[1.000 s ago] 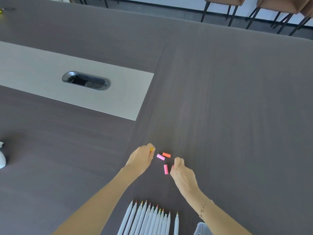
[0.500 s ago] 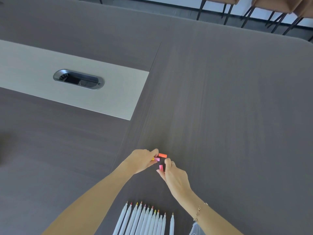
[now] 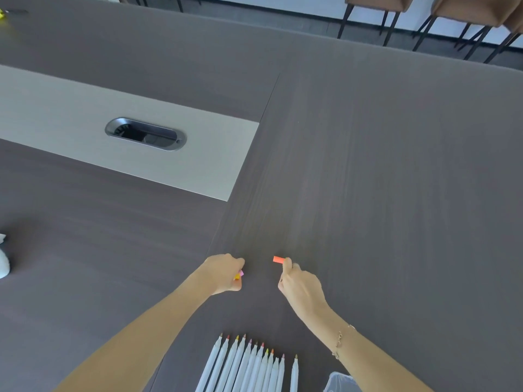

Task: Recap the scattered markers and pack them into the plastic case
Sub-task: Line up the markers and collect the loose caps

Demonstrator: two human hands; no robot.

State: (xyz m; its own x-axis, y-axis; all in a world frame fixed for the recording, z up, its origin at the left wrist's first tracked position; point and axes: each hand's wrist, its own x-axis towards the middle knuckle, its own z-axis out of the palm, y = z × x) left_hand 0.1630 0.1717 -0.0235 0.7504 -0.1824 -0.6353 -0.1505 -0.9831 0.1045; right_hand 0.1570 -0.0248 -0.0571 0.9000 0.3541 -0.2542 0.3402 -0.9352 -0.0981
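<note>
Caps gathered above the uncapped markers (image 3: 249,366).
I saw the left hand (image 3: 223,274) clenched on pink and yellow caps (image 3: 238,275); the right hand (image 3: 300,287) pinched an orange cap (image 3: 278,259) above the table (image 3: 368,179).

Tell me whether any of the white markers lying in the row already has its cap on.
No: every white marker in the row shows a bare coloured tip, and the small orange cap is pinched in the right hand.
</note>
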